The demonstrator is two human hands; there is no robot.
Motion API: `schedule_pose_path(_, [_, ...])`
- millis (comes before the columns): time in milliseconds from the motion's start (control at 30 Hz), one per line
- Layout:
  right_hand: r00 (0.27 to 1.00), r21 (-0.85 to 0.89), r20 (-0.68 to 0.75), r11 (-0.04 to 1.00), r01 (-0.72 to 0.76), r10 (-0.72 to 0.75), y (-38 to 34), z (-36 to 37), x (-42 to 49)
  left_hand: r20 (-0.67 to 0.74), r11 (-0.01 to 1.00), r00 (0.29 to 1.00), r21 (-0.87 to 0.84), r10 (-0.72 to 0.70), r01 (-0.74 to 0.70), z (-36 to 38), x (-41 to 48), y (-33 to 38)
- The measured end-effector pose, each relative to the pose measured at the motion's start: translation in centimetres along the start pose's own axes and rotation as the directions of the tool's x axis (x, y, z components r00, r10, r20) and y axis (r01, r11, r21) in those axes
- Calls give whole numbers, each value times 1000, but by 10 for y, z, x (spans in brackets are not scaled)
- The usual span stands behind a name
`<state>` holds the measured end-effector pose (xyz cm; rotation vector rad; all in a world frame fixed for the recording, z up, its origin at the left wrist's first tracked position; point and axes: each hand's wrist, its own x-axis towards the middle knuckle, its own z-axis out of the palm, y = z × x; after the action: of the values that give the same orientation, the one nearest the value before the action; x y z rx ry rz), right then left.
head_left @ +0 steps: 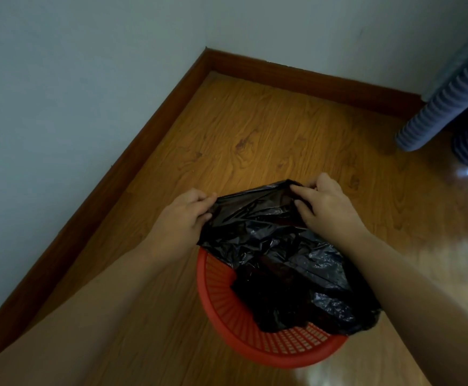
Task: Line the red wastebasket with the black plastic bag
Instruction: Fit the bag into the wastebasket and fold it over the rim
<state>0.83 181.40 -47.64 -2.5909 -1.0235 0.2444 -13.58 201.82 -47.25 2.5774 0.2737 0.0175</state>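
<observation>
Midway through: spreading the mouth of the black bag [277, 246] above the red wastebasket [227, 316] on the wooden floor [255, 135]. Pinching its top edge with left hand [182, 215] and right hand [324, 207], each grip clamped on plastic. Hanging partly inside, draped over the right rim. Next, probably: pulling the mouth wide, then folding it over the rim all round.

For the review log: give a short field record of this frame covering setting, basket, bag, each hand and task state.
setting: wood floor in a room corner
basket: red, mesh wall, stands on the floor
bag: black, crumpled, lower part inside the basket, top edge held above it
left hand: pinches the bag's top edge
right hand: pinches the same edge at the other end
task state: bag not yet spread over the rim
</observation>
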Motion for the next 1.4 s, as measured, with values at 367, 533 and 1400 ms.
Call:
schedule_pose_path(367, [962,269,103,924,-272,254,38,-1,-36,-157,978,967,-93,-201,188,13,-5,9])
schedule_pose_path(533, [959,378,54,883,-278,279,39,5,-41,-71,976,983,-127,166,-174,3,8,60])
schedule_pose_path(1400, [696,751,-65,495,-437,715,74,5,-59,-130,936,946,234,298,-263,7,-23,18])
